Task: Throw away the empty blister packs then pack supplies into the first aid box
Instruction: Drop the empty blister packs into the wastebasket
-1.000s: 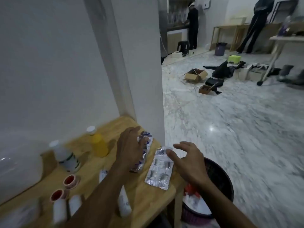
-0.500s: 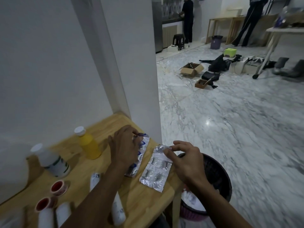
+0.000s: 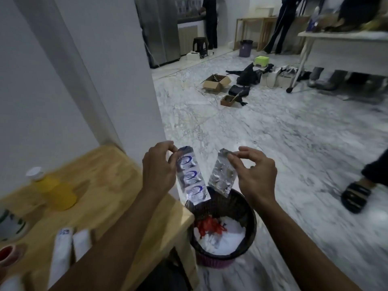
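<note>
Nearest: black waste bin (image 3: 251,227) on the floor beside the wooden table (image 3: 109,175), white and red scraps inside. Above the bin: left hand (image 3: 160,171) pinching a blue-printed blister pack (image 3: 192,178) by its top; right hand (image 3: 255,175) pinching a silver blister pack (image 3: 222,175) likewise.

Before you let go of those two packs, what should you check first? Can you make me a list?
1. Left hand pinching the blue-printed pack by its top: ok.
2. Right hand pinching the silver pack by its top: ok.
3. Silver pack hangs over the bin: ok.
4. Blue-printed pack hangs clear of the table corner: cannot tell, its lower end is close to the edge.
5. Bin has room: ok, white and red rubbish lies low inside.
6. Packs really empty: cannot tell, too blurry.
</note>
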A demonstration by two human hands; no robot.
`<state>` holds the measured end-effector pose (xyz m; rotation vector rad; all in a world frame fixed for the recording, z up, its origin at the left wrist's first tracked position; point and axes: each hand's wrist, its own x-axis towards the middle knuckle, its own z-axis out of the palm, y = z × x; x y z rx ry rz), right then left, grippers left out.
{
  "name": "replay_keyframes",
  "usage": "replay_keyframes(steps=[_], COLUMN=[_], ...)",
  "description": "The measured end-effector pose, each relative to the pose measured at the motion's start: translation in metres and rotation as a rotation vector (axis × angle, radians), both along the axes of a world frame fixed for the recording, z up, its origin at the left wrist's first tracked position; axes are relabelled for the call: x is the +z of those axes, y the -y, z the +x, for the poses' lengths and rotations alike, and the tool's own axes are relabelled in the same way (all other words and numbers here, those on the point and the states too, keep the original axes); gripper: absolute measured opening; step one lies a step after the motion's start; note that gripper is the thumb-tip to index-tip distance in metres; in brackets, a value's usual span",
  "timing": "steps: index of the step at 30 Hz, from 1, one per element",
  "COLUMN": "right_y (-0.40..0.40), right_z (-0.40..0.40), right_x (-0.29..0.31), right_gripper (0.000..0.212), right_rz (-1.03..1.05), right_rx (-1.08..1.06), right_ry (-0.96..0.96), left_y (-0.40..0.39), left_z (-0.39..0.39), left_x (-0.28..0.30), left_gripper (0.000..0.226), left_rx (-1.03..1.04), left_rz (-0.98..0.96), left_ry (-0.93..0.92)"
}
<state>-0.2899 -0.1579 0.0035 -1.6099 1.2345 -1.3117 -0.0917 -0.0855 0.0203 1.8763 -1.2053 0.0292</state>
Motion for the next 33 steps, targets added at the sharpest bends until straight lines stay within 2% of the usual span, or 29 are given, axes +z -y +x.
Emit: replay_keyframes(steps=[6,12,18,26,29,31,33], right_y=[0.04,0.059,0.06,0.064,0.063,0.062,0.06], right_z=[-0.037,-0.043,-0.032,-0.014,-0.008,-0.006,-0.005], right_x=[-0.035,-0.101,-0.159,-0.22,-0.229,-0.231,-0.232], right_gripper=[0.009,0.008,0.011,0.013,0.029,0.04,0.044], right_rz=[-0.007,0.129,0.301,0.377,0.422,0.438,0.459], right_rx=[-0.136,-0.164,-0.13,-0.1,-0.085,-0.062,-0.051], right_ry=[-0.039,-0.103,-0.15,-0.258,-0.253,-0.251,-0.242], left_y=[0.049,0.072,0.076,0.087,0.089,0.089,0.087], left_z=[-0.068,-0.115,-0.116,-0.105,-0.101,-0.099,-0.098], left_x=[-0.026,-0.084,-0.145,-0.194,-0.206,-0.211,-0.213], left_gripper=[0.006,0.008,0.015,0.013,0.006,0.024,0.032], left_rx=[0.001,0.106,0.206,0.253,0.235,0.223,0.213], left_rz=[-0.016,0.125,0.254,0.38,0.397,0.407,0.42], left_ry=[-0.143,-0.299,-0.389,-0.418,-0.419,-0.417,-0.413])
